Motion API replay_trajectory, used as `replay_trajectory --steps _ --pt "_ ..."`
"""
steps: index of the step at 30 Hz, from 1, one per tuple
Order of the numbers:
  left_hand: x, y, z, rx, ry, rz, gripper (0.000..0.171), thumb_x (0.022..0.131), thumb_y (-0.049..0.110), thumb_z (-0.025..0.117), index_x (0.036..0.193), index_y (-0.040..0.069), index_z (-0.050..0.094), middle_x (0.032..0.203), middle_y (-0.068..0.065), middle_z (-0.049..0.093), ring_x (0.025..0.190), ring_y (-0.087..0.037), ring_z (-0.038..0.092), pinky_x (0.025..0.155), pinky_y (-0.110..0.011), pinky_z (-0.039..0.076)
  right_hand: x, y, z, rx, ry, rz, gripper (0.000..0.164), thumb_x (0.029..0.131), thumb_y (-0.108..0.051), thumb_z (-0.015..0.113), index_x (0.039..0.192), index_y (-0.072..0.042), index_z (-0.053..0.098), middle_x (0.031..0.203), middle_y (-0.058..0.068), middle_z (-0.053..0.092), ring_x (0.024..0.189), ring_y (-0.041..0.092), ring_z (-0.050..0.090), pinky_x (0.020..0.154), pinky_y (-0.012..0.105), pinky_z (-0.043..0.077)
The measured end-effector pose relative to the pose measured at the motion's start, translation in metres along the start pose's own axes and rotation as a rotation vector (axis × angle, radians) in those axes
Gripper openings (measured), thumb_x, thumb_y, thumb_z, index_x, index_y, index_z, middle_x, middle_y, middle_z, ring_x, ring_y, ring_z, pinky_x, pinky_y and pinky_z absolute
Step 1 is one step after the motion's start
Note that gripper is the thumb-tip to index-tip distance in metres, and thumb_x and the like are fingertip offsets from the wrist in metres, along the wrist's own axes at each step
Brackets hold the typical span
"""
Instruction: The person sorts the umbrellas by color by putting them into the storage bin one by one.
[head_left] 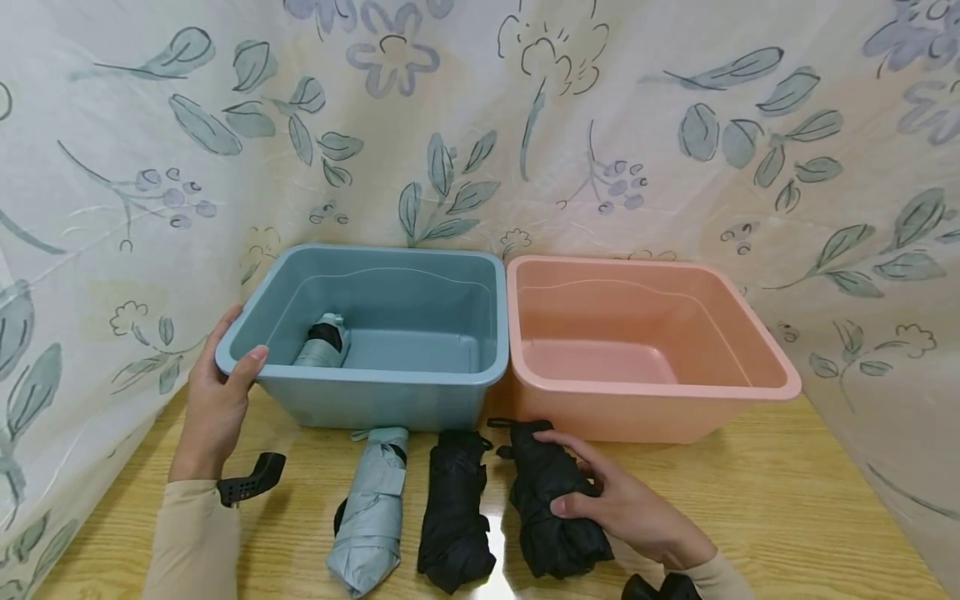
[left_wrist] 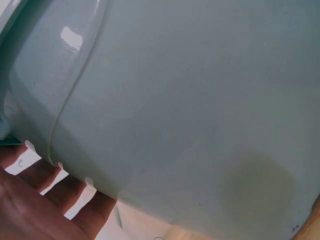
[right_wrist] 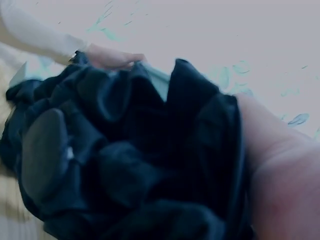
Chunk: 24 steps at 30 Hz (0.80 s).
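My left hand (head_left: 218, 398) grips the left front corner of a blue plastic bin (head_left: 382, 402), thumb over the rim. In the left wrist view its fingers (left_wrist: 65, 187) lie against the bin's outer wall (left_wrist: 175, 110). A light blue folded umbrella (head_left: 322, 343) lies inside that bin. My right hand (head_left: 626, 504) holds a black folded umbrella (head_left: 551, 512) near the front of the pink bin, thumb on its near side. That umbrella's bunched fabric (right_wrist: 125, 165) fills much of the right wrist view. To its left lie another black folded umbrella (head_left: 456, 517) and a light blue folded umbrella (head_left: 372, 508).
The pink plastic bin (head_left: 637, 412) stands close beside the blue one, to its right. Both sit on a wood-grain table (head_left: 795, 500). Floral sheeting (head_left: 465, 100) rises behind them and along both sides.
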<state>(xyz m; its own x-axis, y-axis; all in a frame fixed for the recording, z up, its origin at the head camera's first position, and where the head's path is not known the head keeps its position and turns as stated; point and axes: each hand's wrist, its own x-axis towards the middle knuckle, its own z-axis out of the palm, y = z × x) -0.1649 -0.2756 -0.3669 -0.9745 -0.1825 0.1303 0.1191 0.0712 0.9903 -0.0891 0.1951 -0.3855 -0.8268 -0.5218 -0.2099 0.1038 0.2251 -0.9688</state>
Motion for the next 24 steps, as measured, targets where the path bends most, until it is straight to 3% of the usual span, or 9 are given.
replay_trajectory --steps 8,12,16,24 --pt "0.001 0.001 0.0 -0.007 0.002 -0.014 0.068 0.104 0.026 0.059 0.161 0.037 0.024 0.162 -0.014 0.017 0.138 -0.03 0.027 0.092 -0.013 0.042 -0.009 -0.019 -0.005 0.168 -0.101 0.047 0.073 0.097 -0.01 0.067 0.159 -0.028 0.032 0.156 0.023 0.027 0.129 0.038 0.046 0.098 0.047 0.046" --pt "0.001 0.001 0.001 0.003 0.003 -0.017 0.068 0.104 0.027 0.059 0.161 0.037 0.024 0.163 -0.014 0.017 0.138 -0.03 0.027 0.091 -0.013 0.042 -0.015 -0.025 -0.006 0.251 -0.164 0.044 0.075 0.098 -0.007 0.065 0.159 -0.028 0.028 0.152 0.023 0.034 0.127 0.039 0.051 0.097 0.049 0.049" --pt "0.001 0.001 0.001 -0.003 0.0 -0.008 0.068 0.104 0.026 0.059 0.161 0.036 0.025 0.162 -0.014 0.018 0.138 -0.029 0.028 0.092 -0.012 0.042 -0.02 -0.029 -0.005 0.293 -0.22 -0.019 0.077 0.097 -0.003 0.064 0.16 -0.022 0.025 0.143 0.026 0.044 0.12 0.041 0.055 0.093 0.051 0.052" --pt "0.001 0.0 0.002 -0.031 0.002 -0.003 0.067 0.104 0.024 0.059 0.161 0.035 0.026 0.16 -0.013 0.02 0.137 -0.029 0.028 0.091 -0.013 0.042 -0.032 -0.041 0.0 0.304 -0.233 -0.068 0.078 0.096 0.0 0.064 0.16 -0.02 0.024 0.142 0.026 0.043 0.118 0.044 0.056 0.094 0.051 0.052"
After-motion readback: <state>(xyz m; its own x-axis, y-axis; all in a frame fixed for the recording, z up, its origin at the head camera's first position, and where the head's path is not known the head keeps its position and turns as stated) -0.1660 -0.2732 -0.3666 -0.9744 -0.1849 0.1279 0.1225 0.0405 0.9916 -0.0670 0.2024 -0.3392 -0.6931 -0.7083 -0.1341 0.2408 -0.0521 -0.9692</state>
